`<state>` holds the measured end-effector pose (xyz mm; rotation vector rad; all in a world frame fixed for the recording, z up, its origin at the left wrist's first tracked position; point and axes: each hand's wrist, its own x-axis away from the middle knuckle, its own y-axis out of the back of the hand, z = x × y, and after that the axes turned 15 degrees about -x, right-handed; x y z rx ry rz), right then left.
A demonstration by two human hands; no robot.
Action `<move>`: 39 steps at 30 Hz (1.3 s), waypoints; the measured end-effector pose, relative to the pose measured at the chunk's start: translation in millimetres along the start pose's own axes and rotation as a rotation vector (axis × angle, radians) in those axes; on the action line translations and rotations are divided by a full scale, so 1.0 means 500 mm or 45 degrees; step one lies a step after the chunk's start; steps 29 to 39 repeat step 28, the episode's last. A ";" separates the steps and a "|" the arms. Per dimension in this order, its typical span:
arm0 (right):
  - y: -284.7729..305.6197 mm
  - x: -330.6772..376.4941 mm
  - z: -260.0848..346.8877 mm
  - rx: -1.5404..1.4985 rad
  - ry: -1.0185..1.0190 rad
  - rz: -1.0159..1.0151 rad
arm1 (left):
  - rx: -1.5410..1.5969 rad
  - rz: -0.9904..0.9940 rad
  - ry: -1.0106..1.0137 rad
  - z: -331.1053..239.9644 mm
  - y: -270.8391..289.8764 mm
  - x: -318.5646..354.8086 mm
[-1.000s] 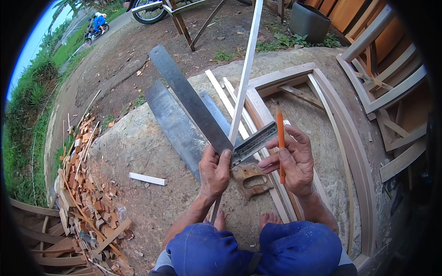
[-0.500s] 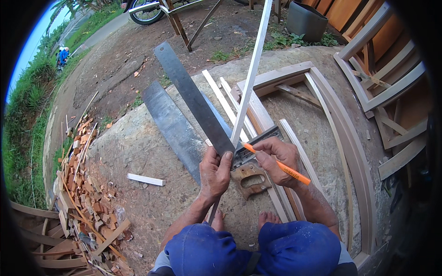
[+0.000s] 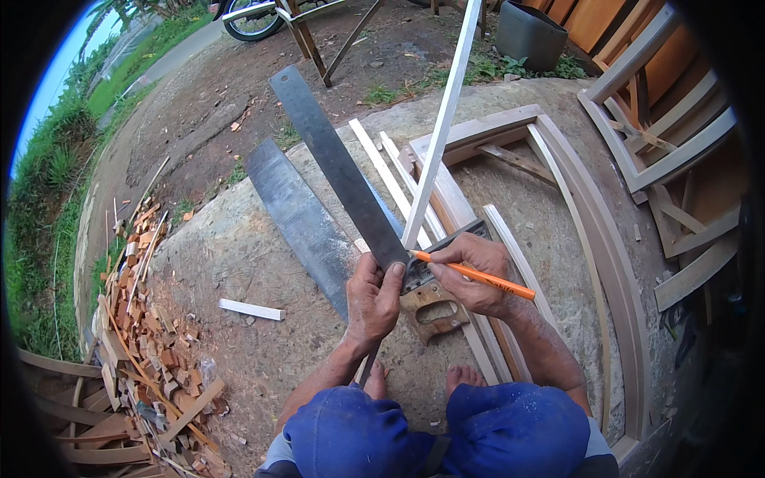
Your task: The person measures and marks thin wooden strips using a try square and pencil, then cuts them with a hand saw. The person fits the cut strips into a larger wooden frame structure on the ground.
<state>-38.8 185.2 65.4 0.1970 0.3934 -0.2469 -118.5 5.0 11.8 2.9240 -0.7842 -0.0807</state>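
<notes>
My left hand is closed round the corner of a carpenter's square, thumb on top, with a long pale wood strip crossing beneath it. The dark metal blade slants away to the upper left; its black stock points right. My right hand pinches an orange pencil, its tip at the blade's edge beside the strip. Below the square shows a wooden saw handle; much of that saw is covered. A wide dark blade, dusted with sawdust, lies to the left.
Wood offcuts are heaped at the left, and a short white block lies nearer. A curved wooden frame rests at the right, beside more frames. Farther off stand a dark bucket and a motorcycle wheel.
The pencil has moved slightly left and lies flatter, its tip now closer to the blade's edge. The strip's far end has swung a little right. A distant figure in blue has left view.
</notes>
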 end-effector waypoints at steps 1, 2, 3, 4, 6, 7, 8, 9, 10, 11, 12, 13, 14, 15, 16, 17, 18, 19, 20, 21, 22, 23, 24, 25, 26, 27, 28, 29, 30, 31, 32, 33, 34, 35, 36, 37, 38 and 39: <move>-0.001 0.000 -0.001 -0.011 -0.011 -0.003 | -0.006 0.003 0.001 -0.001 0.000 0.001; -0.001 0.001 -0.001 0.001 -0.005 0.000 | -0.013 0.008 0.002 -0.001 0.001 0.002; -0.001 0.001 -0.001 0.006 -0.001 0.001 | -0.019 0.012 0.002 -0.002 0.002 0.002; 0.000 0.001 -0.002 0.005 -0.012 0.003 | -0.030 0.017 0.010 -0.001 0.004 0.002; -0.002 0.000 -0.003 -0.003 -0.002 -0.002 | -0.053 0.025 0.025 0.000 0.006 0.001; -0.003 0.000 -0.004 -0.010 -0.018 -0.004 | -0.043 0.012 0.003 0.002 0.005 0.000; -0.003 -0.001 -0.005 -0.006 -0.011 0.003 | -0.033 -0.002 -0.018 0.004 0.003 -0.001; -0.002 -0.002 -0.005 -0.003 -0.019 0.010 | -0.024 -0.015 -0.038 0.005 0.001 -0.002; -0.001 -0.003 -0.005 0.001 -0.027 0.017 | -0.055 -0.019 -0.042 0.007 0.002 -0.002; -0.001 -0.005 -0.004 -0.009 -0.041 0.017 | -0.086 -0.024 -0.045 0.008 0.003 -0.002; 0.000 -0.006 -0.003 -0.020 -0.055 0.017 | -0.119 -0.028 -0.048 0.009 0.004 -0.001; 0.002 -0.007 -0.002 -0.030 -0.070 0.018 | -0.142 -0.029 -0.057 0.010 0.006 -0.001; 0.007 -0.011 -0.001 -0.010 -0.093 0.072 | -0.165 -0.030 -0.066 0.011 0.007 -0.001; 0.017 -0.017 0.000 0.009 -0.117 0.126 | -0.188 -0.030 -0.075 0.011 0.008 0.000; 0.025 -0.024 0.000 0.026 -0.140 0.179 | -0.205 -0.028 -0.063 0.011 0.009 0.000; 0.033 -0.031 -0.002 -0.022 -0.207 0.225 | -0.223 -0.025 -0.052 0.011 0.010 0.002; 0.041 -0.040 -0.003 -0.074 -0.273 0.271 | -0.240 -0.021 -0.040 0.011 0.011 0.003; 0.048 -0.049 -0.005 -0.125 -0.342 0.315 | -0.259 -0.024 -0.054 0.011 0.009 0.005; 0.049 -0.060 -0.010 -0.097 -0.483 0.348 | -0.277 -0.026 -0.068 0.010 0.007 0.007; 0.051 -0.061 -0.008 -0.125 -0.333 0.345 | -0.296 -0.028 -0.086 0.009 0.006 0.005; 0.052 -0.063 -0.004 -0.129 -0.222 0.340 | -0.264 0.001 -0.061 0.007 0.007 0.002; 0.053 -0.065 0.001 -0.135 -0.105 0.340 | -0.233 0.025 -0.035 0.005 0.010 0.000; 0.061 -0.061 0.015 0.107 0.016 0.349 | -0.202 0.045 -0.005 0.003 0.012 -0.001; 0.065 -0.062 0.025 0.342 0.124 0.369 | -0.089 0.064 0.021 -0.001 0.013 -0.002; 0.069 -0.066 0.033 0.579 0.236 0.385 | 0.025 0.082 0.045 -0.006 0.011 -0.003; 0.071 -0.067 0.041 0.804 0.346 0.391 | 0.138 0.106 0.074 -0.009 0.010 -0.003; 0.076 -0.074 0.045 0.979 0.380 0.443 | 0.178 0.181 0.078 -0.013 0.014 -0.007; 0.076 -0.074 0.045 0.979 0.380 0.443 | 0.178 0.181 0.078 -0.013 0.014 -0.007; 0.076 -0.074 0.045 0.979 0.380 0.443 | 0.178 0.181 0.078 -0.013 0.014 -0.007; 0.076 -0.074 0.045 0.979 0.380 0.443 | 0.178 0.181 0.078 -0.013 0.014 -0.007; 0.076 -0.074 0.045 0.979 0.380 0.443 | 0.178 0.181 0.078 -0.013 0.014 -0.007; 0.076 -0.074 0.045 0.979 0.380 0.443 | 0.178 0.181 0.078 -0.013 0.014 -0.007; 0.076 -0.074 0.045 0.979 0.380 0.443 | 0.178 0.181 0.078 -0.013 0.014 -0.007; 0.076 -0.074 0.045 0.979 0.380 0.443 | 0.178 0.181 0.078 -0.013 0.014 -0.007; 0.076 -0.074 0.045 0.979 0.380 0.443 | 0.178 0.181 0.078 -0.013 0.014 -0.007; 0.076 -0.074 0.045 0.979 0.380 0.443 | 0.178 0.181 0.078 -0.013 0.014 -0.007; 0.076 -0.074 0.045 0.979 0.380 0.443 | 0.178 0.181 0.078 -0.013 0.014 -0.007; 0.076 -0.074 0.045 0.979 0.380 0.443 | 0.178 0.181 0.078 -0.013 0.014 -0.007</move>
